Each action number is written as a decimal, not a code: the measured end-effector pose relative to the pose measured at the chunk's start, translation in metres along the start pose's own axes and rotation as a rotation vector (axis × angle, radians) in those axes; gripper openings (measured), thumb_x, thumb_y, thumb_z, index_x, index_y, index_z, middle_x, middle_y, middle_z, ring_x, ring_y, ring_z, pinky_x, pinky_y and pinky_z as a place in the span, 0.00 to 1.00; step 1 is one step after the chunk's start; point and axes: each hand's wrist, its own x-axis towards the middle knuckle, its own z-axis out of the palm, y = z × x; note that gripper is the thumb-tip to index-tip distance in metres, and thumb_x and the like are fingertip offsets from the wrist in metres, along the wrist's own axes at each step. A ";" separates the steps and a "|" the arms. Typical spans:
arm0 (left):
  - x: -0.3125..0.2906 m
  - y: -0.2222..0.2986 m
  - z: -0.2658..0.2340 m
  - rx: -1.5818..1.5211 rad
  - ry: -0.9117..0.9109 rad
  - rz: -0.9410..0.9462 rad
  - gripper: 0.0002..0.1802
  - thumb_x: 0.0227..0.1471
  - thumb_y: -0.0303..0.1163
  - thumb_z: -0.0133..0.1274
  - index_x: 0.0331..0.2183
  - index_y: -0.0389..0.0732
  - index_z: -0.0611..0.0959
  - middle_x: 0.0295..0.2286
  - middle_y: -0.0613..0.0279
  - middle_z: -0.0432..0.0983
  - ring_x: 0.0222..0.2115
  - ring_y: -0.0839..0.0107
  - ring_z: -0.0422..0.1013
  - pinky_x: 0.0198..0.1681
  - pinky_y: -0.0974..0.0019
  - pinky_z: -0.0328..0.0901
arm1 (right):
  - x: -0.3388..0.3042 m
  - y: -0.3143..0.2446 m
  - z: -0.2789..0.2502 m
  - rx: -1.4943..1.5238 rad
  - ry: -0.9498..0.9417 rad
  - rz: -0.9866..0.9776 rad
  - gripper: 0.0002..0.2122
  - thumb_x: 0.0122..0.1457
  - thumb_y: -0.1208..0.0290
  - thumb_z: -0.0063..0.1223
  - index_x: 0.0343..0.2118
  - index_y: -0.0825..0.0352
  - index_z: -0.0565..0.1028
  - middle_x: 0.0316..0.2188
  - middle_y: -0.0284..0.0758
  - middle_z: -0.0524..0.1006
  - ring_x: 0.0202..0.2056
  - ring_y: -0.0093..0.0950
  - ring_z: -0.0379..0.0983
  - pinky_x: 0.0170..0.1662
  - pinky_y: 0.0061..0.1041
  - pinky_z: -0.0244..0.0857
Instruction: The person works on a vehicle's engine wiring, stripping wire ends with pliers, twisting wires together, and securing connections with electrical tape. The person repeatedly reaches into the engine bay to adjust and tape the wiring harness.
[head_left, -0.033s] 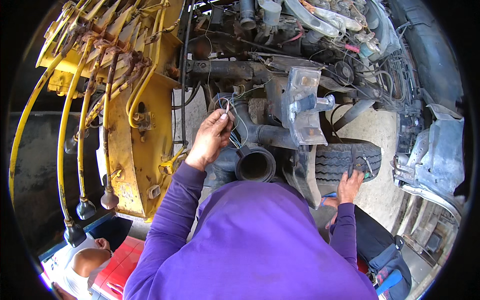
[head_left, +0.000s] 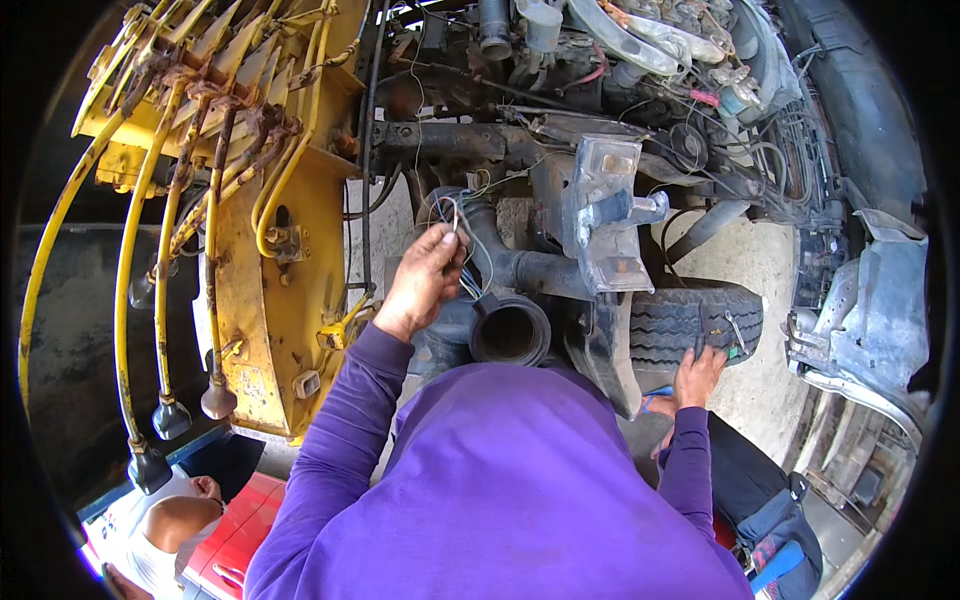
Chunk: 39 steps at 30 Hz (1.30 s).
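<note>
My left hand [head_left: 425, 280] is closed in a pinch on a thin wire [head_left: 455, 212], whose light end sticks up past the fingertips. More blue, white and green wires [head_left: 472, 280] hang in a loose bundle behind and beside the fingers. Just below them is the round open end of a dark pipe [head_left: 510, 333]. My right hand [head_left: 698, 377] rests on the near side of a black tyre [head_left: 665, 325], its visible fingers apart. By its fingertips, a slim dark object [head_left: 701, 338] and a metal wrench [head_left: 737, 333] lie on the tread.
Yellow machinery with long levers [head_left: 125, 300] stands at left. A grey metal bracket [head_left: 612, 215] juts out ahead, with engine parts and hoses [head_left: 690, 60] beyond. A battered metal panel [head_left: 870, 300] is at right. Another person's arm [head_left: 180, 520] shows at lower left beside a red box [head_left: 240, 530].
</note>
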 end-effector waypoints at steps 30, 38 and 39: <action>-0.042 -0.044 -0.091 0.265 0.184 -0.173 0.12 0.70 0.41 0.46 0.43 0.45 0.80 0.28 0.70 0.76 0.16 0.85 0.57 0.18 0.78 0.54 | 0.072 -0.053 -0.049 0.040 0.034 -0.160 0.19 0.57 0.68 0.62 0.45 0.78 0.74 0.52 0.53 0.71 0.56 0.52 0.66 0.60 0.44 0.60; -0.022 -0.098 -0.109 1.074 0.202 0.378 0.10 0.64 0.32 0.52 0.39 0.35 0.83 0.37 0.52 0.79 0.39 0.54 0.75 0.44 0.58 0.68 | 0.111 -0.102 -0.085 0.105 0.075 -0.259 0.15 0.58 0.71 0.60 0.42 0.76 0.74 0.50 0.50 0.72 0.53 0.50 0.68 0.58 0.43 0.62; -0.018 -0.089 -0.101 1.138 0.218 0.430 0.10 0.63 0.31 0.53 0.39 0.34 0.83 0.38 0.50 0.79 0.43 0.51 0.74 0.48 0.56 0.68 | 0.118 -0.109 -0.090 0.115 0.071 -0.258 0.14 0.58 0.71 0.60 0.43 0.76 0.74 0.51 0.49 0.72 0.53 0.50 0.68 0.58 0.42 0.62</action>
